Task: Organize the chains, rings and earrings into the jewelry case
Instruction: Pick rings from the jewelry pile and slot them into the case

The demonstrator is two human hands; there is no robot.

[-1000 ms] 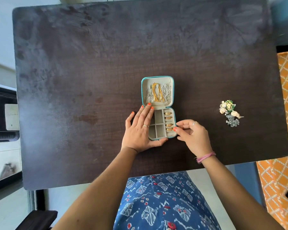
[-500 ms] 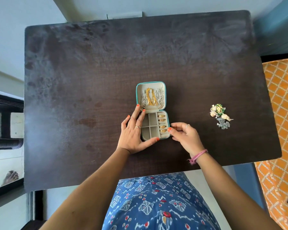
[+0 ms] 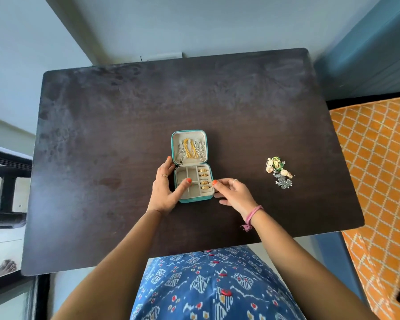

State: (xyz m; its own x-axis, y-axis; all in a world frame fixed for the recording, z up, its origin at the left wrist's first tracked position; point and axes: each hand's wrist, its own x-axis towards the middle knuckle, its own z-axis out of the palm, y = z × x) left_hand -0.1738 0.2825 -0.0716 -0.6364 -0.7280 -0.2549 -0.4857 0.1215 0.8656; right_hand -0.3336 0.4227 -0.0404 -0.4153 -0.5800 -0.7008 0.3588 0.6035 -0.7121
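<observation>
A small teal jewelry case (image 3: 195, 200) lies open on the dark table. Its lid holds a gold chain (image 3: 190, 148) and silver chains (image 3: 201, 150). Several gold rings (image 3: 204, 179) sit in the slots along the right side of the base. My left hand (image 3: 164, 189) grips the case's left side, its thumb resting inside on the grey dividers. My right hand (image 3: 234, 194) touches the case's right edge with its fingertips, beside the rings. A heap of flower-shaped and silver earrings (image 3: 278, 172) lies on the table to the right, apart from both hands.
The dark table (image 3: 102, 135) has bare surface all around the case. An orange patterned cloth (image 3: 379, 169) lies beyond the table's right edge. A wall and a white socket (image 3: 164, 56) stand behind the far edge.
My left hand's fingers have slid off the base to the case's left side, and its thumb has moved onto the dividers. The right hand stays at the right edge. The camera has pulled back.
</observation>
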